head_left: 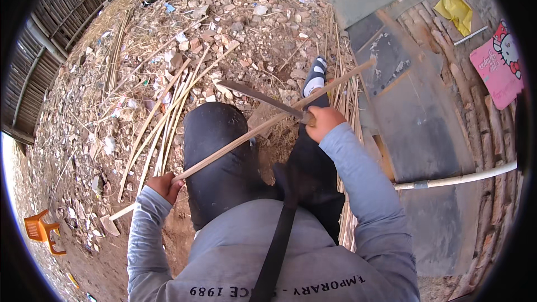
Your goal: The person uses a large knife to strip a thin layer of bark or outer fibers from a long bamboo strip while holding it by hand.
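A long pale bamboo strip [235, 144] slants across my lap, rising from lower left to upper right. My left hand [164, 186] is closed around its lower end, beside my left knee. In my right hand [325, 123] is the handle of a long-bladed knife [260, 97], gripped over my right thigh. The blade points up and to the left, and its handle end crosses the strip close to my right fist. Whether blade and strip touch there I cannot tell.
Loose bamboo strips [168, 112] lie on the rubble at left, and more strips [349, 112] run along my right. Grey boards [419, 123], a pale pole [458, 176], a pink panel [497, 67] and a yellow sheet [454, 11] are at right. An orange chair [40, 232] stands far left.
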`<state>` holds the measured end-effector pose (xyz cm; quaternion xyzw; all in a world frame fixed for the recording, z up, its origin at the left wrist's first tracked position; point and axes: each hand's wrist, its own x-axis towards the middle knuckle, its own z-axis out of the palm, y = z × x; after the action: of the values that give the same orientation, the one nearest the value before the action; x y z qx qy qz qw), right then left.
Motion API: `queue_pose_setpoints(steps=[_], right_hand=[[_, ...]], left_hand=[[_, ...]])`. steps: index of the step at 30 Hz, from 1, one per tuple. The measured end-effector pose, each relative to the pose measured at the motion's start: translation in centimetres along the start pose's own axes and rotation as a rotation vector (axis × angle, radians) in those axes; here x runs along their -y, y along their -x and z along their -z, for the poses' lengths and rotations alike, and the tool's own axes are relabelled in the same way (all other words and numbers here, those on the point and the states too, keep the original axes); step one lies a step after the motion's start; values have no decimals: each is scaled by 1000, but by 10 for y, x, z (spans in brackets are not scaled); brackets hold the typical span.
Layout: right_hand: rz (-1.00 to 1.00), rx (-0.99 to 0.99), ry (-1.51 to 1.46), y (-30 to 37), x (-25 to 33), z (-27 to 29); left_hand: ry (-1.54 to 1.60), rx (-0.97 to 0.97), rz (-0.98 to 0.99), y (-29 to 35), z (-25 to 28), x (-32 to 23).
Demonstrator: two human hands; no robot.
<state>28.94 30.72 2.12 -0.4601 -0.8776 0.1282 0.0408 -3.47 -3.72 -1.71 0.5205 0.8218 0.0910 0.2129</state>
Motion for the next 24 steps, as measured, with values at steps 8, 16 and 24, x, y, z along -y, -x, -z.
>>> queue_pose_setpoints(steps=[8, 16, 24], right_hand=[[-92, -117, -62, -4, -19, 9], [-187, -21, -33, -22, -45, 15], [-136, -66, -32, -11, -87, 14]], left_hand=[[36, -21, -47, -3, 0, 2], [-4, -30, -24, -3, 9, -11], [25, -41, -57, -8, 1, -6]])
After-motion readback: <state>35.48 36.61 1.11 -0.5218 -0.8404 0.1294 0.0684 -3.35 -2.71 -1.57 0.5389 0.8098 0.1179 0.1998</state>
